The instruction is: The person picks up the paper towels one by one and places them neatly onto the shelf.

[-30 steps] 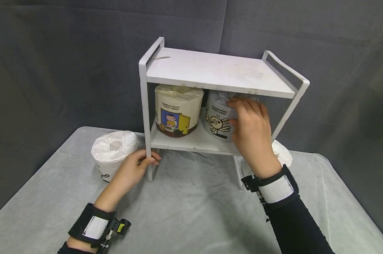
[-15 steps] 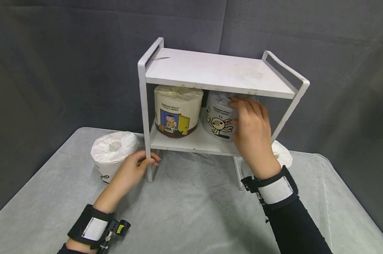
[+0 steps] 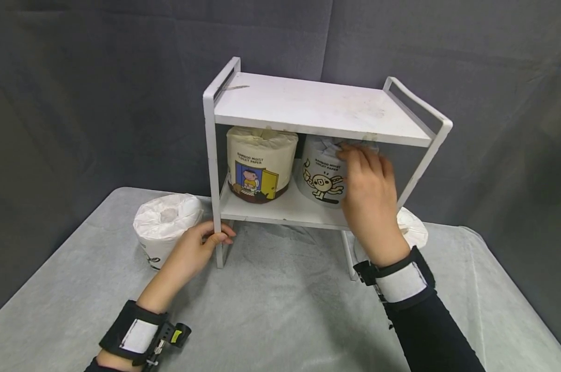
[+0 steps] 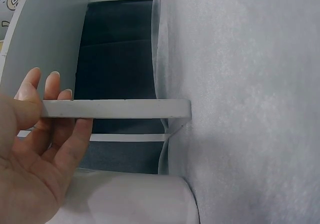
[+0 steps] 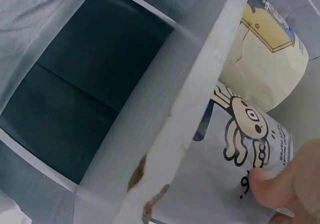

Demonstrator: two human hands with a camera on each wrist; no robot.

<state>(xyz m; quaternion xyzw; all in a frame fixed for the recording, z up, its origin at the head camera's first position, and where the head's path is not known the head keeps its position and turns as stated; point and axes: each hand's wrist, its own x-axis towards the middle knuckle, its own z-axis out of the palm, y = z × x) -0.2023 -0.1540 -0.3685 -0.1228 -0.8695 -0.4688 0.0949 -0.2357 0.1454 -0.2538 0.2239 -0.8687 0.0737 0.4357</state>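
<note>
My left hand (image 3: 194, 248) holds the front left leg (image 4: 130, 108) of a white two-tier shelf rack (image 3: 308, 103), below the lower board. Up on that board, my right hand (image 3: 369, 196) grips a wrapped toilet paper roll (image 3: 318, 155) in pale grey paper with a cartoon figure. Its thumb (image 5: 270, 186) presses the wrapper beside the print in the right wrist view, and the other fingers reach over the roll's top right side in the head view. A cream toilet paper roll (image 3: 262, 150) with a picture of a yellow door stands to its left.
A white wrapped roll (image 3: 157, 227) stands on the cloth-covered table (image 3: 280, 310) just left of the rack. Another white roll (image 3: 415, 232) sits at the right, partly hidden behind my right wrist. Dark grey curtain (image 3: 99, 103) hangs behind.
The grey roll has turned slightly under my right hand, its printed figure shifting to the right. My left hand stays on the leg.
</note>
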